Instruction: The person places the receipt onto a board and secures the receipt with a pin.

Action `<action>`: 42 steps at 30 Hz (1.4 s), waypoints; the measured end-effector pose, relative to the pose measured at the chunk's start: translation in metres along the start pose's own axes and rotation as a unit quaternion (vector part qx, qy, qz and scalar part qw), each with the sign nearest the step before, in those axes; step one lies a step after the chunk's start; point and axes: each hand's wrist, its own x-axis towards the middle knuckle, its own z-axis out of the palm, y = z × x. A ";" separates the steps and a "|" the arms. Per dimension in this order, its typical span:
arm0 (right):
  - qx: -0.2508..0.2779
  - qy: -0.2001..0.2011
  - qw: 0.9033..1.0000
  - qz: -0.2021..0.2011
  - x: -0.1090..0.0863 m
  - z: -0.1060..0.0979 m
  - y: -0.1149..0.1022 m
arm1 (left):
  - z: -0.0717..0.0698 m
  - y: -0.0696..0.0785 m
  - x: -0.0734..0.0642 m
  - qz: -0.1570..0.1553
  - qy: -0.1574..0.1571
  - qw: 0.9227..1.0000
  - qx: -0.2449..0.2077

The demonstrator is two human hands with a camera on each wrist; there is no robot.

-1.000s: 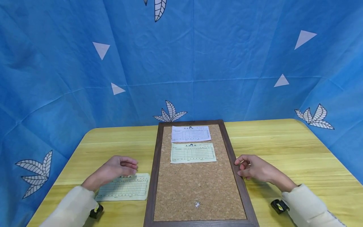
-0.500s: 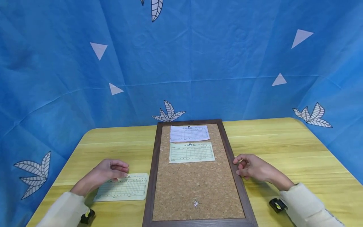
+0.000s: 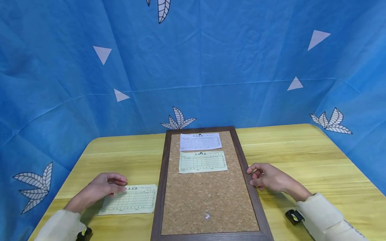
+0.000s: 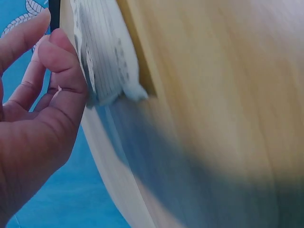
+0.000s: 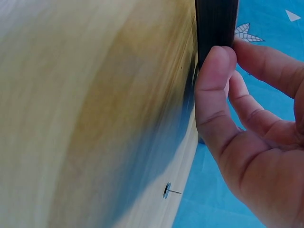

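Observation:
A cork board (image 3: 208, 197) with a dark wooden frame lies on the table. Two printed forms are on its upper part, a white one (image 3: 200, 142) above a pale green one (image 3: 203, 162), each with a dark clip or pin head at its top. My right hand (image 3: 266, 177) holds the board's right frame edge (image 5: 216, 23) between thumb and index finger. To the left of the board lies a stack of pale green forms (image 3: 132, 202). My left hand (image 3: 102, 189) hovers at its upper left corner, fingers loosely bent, with nothing held.
Small silvery bits, probably thumbtacks (image 3: 207, 216), sit low on the cork. A single thumbtack (image 5: 166, 190) lies on the table near my right hand. The wooden table (image 3: 301, 157) ends at a blue curtain (image 3: 229, 60) at the back and sides.
My left hand has moved left across the stack of forms, away from the board. My right hand has stayed at the frame edge. The head view has shifted slightly.

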 end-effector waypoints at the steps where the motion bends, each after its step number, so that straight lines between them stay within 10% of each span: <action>1: 0.001 0.000 1.000 0.001 0.000 0.000 0.000 | -0.001 -0.002 0.000 -0.002 0.006 1.000 0.001; 42: 0.027 -0.006 1.000 0.004 0.001 0.001 0.000 | -0.016 -0.019 -0.001 -0.033 0.127 0.985 0.112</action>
